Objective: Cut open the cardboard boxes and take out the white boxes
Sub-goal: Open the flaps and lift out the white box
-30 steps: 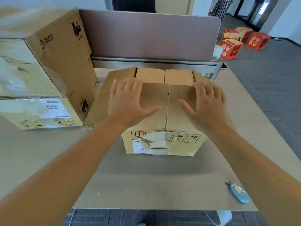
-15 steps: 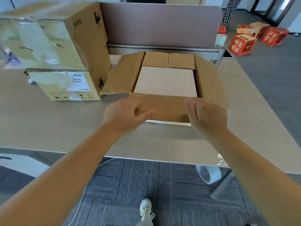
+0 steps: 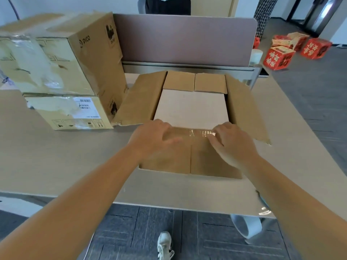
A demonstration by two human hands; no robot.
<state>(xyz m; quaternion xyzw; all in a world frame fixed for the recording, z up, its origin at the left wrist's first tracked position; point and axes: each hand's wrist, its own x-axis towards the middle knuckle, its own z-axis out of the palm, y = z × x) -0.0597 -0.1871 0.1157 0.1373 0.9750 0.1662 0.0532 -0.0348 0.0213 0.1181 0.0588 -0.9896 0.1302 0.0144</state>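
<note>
At the left of the table, two taped brown cardboard cartons (image 3: 62, 72) are stacked one on the other, and no cut can be seen on them. Beside them, the open brown cardboard box (image 3: 144, 98) is now seen with all four flaps spread, where a second ago the near flaps were shut under flat palms. The near flaps (image 3: 189, 156) are folded down toward the person; the left hand (image 3: 150, 139) is curled over their edge, and the right hand (image 3: 232, 141) is likewise hooked on it, beside a strip of clear tape (image 3: 201, 133). A flat white box (image 3: 191, 107) is thereby exposed inside the open box, not yet touched. The opening is judged done; lifting out comes next.
</note>
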